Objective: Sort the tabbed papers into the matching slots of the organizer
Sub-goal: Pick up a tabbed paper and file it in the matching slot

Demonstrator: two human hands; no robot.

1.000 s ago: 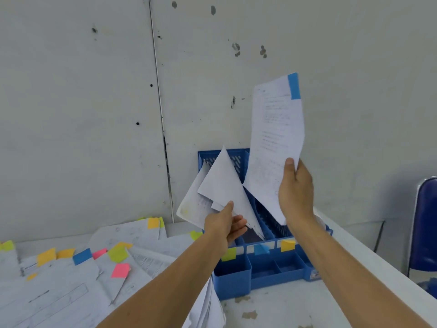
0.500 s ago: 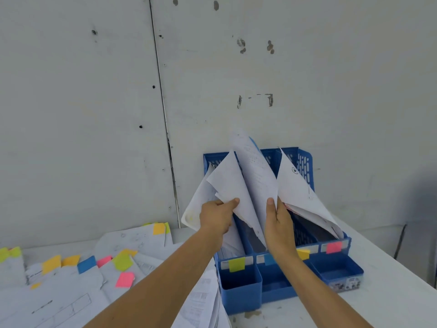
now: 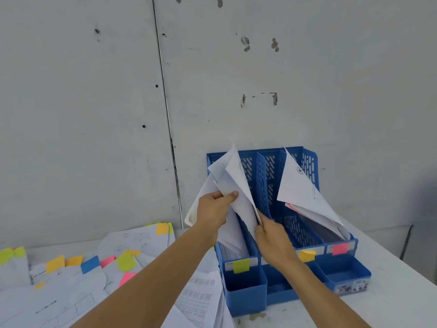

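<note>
Loose tabbed papers (image 3: 71, 278) lie spread over the left part of the white counter (image 3: 390, 280), overlapping one another, with yellow, orange, blue, pink and green tabs along their upper edges. Right of that pile, the left hand (image 3: 214, 209) grasps a bundle of sheets (image 3: 233, 181), thumb on top and fingers curled behind. The bundle stands tilted in the leftmost slot of the blue organizer (image 3: 264, 176), with its upper corners fanned out above the back wall. A yellow-green tab (image 3: 241, 265) is stuck to the label strip at the front of this slot. Just right of the bundle, the right hand (image 3: 274, 242) pinches the lower right edge of its front sheet, close to the slot's divider, and its wrist covers part of the next label strip. An orange-yellow tab (image 3: 307, 255) shows just beyond the wrist, and a pink tab (image 3: 340, 248) marks the rightmost slot. There, more white papers (image 3: 300, 190) lean forward, one with a small round black emblem. The organizer stands on the counter against the pale grey wall (image 3: 94, 114).
</note>
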